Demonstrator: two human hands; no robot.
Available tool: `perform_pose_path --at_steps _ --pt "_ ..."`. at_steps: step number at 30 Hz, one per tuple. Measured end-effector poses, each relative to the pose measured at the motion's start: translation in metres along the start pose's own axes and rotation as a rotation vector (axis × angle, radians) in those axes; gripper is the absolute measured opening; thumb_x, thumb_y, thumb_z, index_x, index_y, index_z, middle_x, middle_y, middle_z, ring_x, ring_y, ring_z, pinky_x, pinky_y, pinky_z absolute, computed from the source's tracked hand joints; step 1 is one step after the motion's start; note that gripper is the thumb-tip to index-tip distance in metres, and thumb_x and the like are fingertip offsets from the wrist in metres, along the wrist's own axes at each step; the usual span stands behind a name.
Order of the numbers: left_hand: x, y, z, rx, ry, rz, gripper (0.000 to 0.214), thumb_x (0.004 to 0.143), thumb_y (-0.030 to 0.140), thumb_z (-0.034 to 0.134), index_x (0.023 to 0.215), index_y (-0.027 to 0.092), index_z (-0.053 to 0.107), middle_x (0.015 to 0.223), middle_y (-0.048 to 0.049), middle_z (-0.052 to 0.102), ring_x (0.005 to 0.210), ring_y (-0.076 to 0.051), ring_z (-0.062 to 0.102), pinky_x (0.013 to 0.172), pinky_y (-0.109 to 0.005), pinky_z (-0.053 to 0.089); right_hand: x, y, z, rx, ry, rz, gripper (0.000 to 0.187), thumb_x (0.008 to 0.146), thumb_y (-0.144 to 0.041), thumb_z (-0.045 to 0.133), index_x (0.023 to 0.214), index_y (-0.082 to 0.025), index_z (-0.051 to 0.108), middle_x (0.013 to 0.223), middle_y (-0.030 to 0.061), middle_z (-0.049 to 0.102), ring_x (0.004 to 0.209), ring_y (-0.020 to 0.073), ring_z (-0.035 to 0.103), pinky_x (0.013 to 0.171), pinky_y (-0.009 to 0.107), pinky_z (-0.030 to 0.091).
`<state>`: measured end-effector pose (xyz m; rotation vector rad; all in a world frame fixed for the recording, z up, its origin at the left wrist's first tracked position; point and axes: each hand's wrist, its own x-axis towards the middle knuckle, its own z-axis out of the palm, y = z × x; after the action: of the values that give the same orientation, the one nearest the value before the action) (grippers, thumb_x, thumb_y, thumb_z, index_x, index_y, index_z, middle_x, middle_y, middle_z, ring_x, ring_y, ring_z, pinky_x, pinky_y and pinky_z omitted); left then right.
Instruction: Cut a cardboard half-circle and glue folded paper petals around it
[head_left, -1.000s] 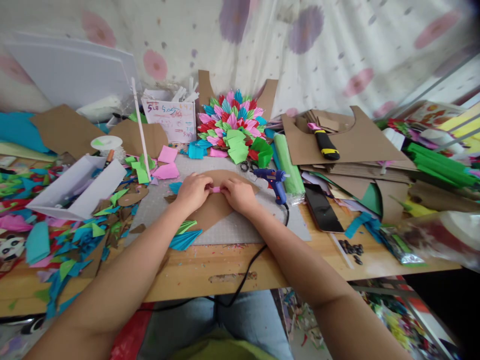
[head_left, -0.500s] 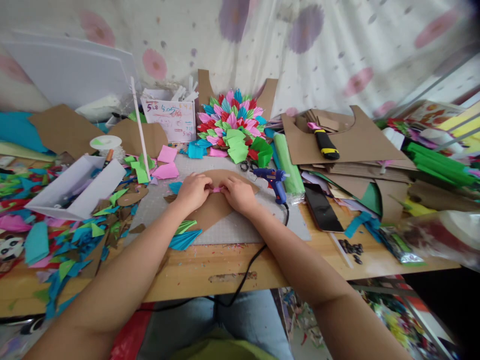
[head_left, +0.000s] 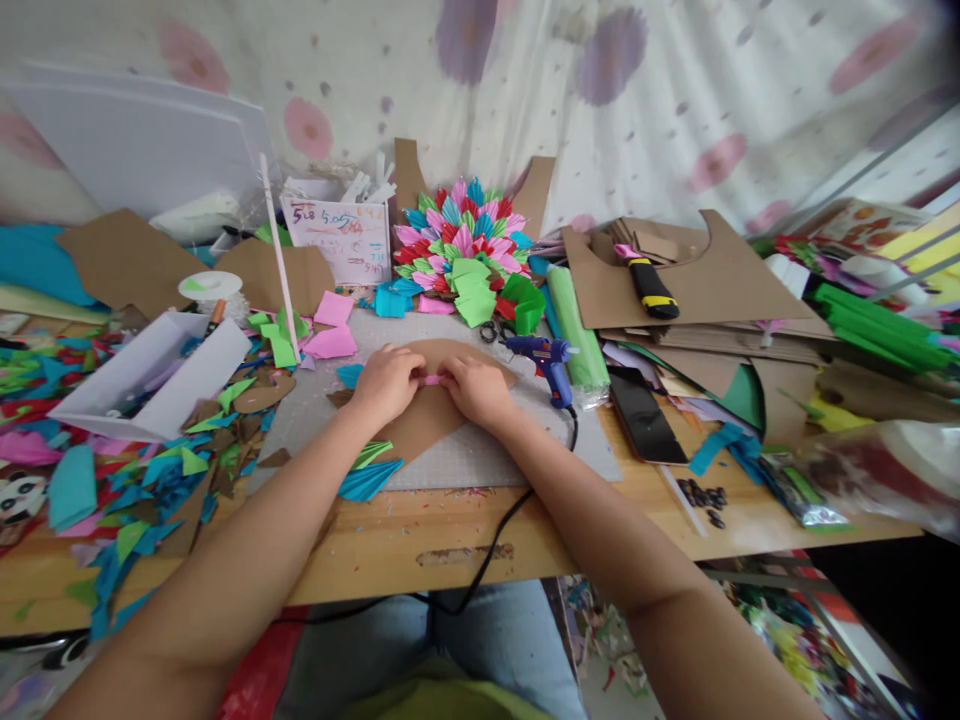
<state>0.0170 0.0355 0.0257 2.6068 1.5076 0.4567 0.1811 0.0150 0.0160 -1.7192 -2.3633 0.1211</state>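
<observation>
Between my two hands a small strip of pink crepe paper [head_left: 430, 380] is pinched, just above a brown cardboard piece [head_left: 429, 425]. My left hand [head_left: 388, 383] has its fingers closed on the strip's left end. The right end is in the closed fingers of my right hand [head_left: 480, 388]. Pleated blue paper [head_left: 370, 481] and pleated green paper [head_left: 372, 454] lie at the cardboard's lower left. Under it all is a grey cutting mat [head_left: 495, 462]. To the right of my right hand rests a blue glue gun [head_left: 551, 365] with a black cord.
At the back stands cardboard covered in colourful pleated paper petals [head_left: 465, 240]. A white open box [head_left: 157, 385] and paper scraps [head_left: 161, 490] fill the left. On the right are a phone [head_left: 645, 415], a yellow-black cutter [head_left: 654, 288], cardboard sheets [head_left: 697, 290] and black beads [head_left: 703, 495].
</observation>
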Motion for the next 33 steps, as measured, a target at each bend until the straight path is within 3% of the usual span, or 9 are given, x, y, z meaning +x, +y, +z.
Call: perform_pose_path --at_steps 4,19,24,26,30,33 --pt "0.0000 0.0006 -0.0009 -0.038 0.005 -0.040 0.013 0.077 0.016 0.054 0.082 0.021 0.065 0.084 -0.0042 0.067 0.087 -0.023 0.054 0.076 -0.033 0.040 -0.0003 -0.0008 -0.0001 -0.006 -0.004 0.019 0.026 0.092 -0.032 0.040 0.106 -0.023 0.059 0.103 0.0052 0.063 0.094 0.0192 0.058 0.069 0.026 0.040" --pt "0.0001 -0.0043 0.0027 0.034 0.016 0.026 0.015 0.078 0.016 0.052 0.080 0.019 0.066 0.084 -0.0051 0.066 0.087 -0.023 0.054 0.080 -0.036 0.042 -0.0008 0.0005 0.0037 -0.029 0.036 -0.027 0.026 0.093 -0.032 0.038 0.098 -0.023 0.062 0.100 0.0052 0.061 0.092 0.0184 0.056 0.067 0.026 0.038" --pt "-0.0015 -0.0038 0.0023 -0.049 0.137 0.116 0.022 0.076 0.021 0.056 0.096 0.018 0.065 0.104 -0.0065 0.063 0.100 -0.023 0.052 0.091 -0.037 0.041 -0.0016 -0.0019 0.0005 -0.029 0.070 -0.050 0.024 0.093 -0.028 0.039 0.100 -0.020 0.060 0.101 0.0061 0.061 0.095 0.0187 0.055 0.066 0.026 0.039" --pt "-0.0014 -0.0034 0.0025 -0.058 0.132 0.173 0.025 0.076 0.024 0.058 0.099 0.017 0.064 0.107 -0.0067 0.063 0.102 -0.023 0.052 0.093 -0.037 0.040 -0.0023 -0.0033 -0.0013 -0.015 0.071 -0.055 0.024 0.093 -0.027 0.039 0.102 -0.020 0.060 0.101 0.0062 0.061 0.095 0.0186 0.056 0.067 0.026 0.040" --pt "-0.0001 -0.0021 0.0018 -0.037 0.092 0.175 0.011 0.077 0.020 0.055 0.079 0.017 0.065 0.089 -0.0048 0.068 0.087 -0.021 0.057 0.090 -0.039 0.040 -0.0026 -0.0040 -0.0007 0.007 0.080 -0.060 0.023 0.092 -0.028 0.041 0.102 -0.019 0.059 0.102 0.0068 0.061 0.094 0.0192 0.056 0.067 0.027 0.040" --pt "0.0004 -0.0009 -0.0004 -0.032 0.106 0.129 0.012 0.076 0.016 0.053 0.071 0.017 0.064 0.081 -0.0045 0.068 0.080 -0.020 0.058 0.090 -0.039 0.040 -0.0031 -0.0036 0.0007 0.026 0.101 -0.064 0.021 0.092 -0.027 0.041 0.101 -0.019 0.059 0.102 0.0070 0.061 0.094 0.0195 0.056 0.066 0.027 0.040"
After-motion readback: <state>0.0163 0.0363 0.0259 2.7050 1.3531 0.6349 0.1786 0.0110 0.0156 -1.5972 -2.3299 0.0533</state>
